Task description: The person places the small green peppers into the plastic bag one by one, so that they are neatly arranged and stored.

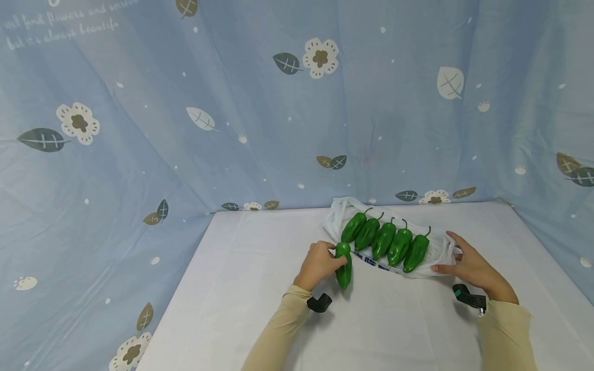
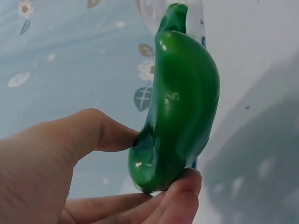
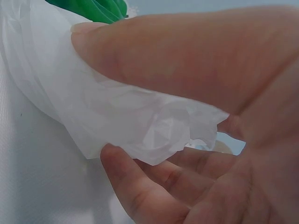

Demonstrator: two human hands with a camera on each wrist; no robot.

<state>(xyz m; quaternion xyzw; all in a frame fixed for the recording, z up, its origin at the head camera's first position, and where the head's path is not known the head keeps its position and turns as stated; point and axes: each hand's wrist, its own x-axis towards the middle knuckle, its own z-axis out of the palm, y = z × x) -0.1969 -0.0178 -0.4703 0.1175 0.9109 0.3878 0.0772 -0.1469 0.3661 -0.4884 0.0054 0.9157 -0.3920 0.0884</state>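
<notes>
My left hand (image 1: 320, 265) pinches a glossy green pepper (image 1: 344, 270) between thumb and fingers, just left of the bag. In the left wrist view this pepper (image 2: 187, 93) stands lengthwise, the thumb at its side and the fingertips under its lower end. Several more green peppers (image 1: 384, 239) lie side by side in a row on a white plastic bag (image 1: 438, 257), stems pointing away from me. At the bag's right end my right hand (image 1: 478, 270) holds its edge. The right wrist view shows the crinkled plastic bag (image 3: 117, 112) between thumb and fingers.
A white-covered table (image 1: 260, 247) lies under everything. Behind it and along both sides hangs a blue curtain (image 1: 260, 129) printed with leaves and flowers. Black wrist devices (image 1: 469, 297) sit at both cuffs, close over the tabletop.
</notes>
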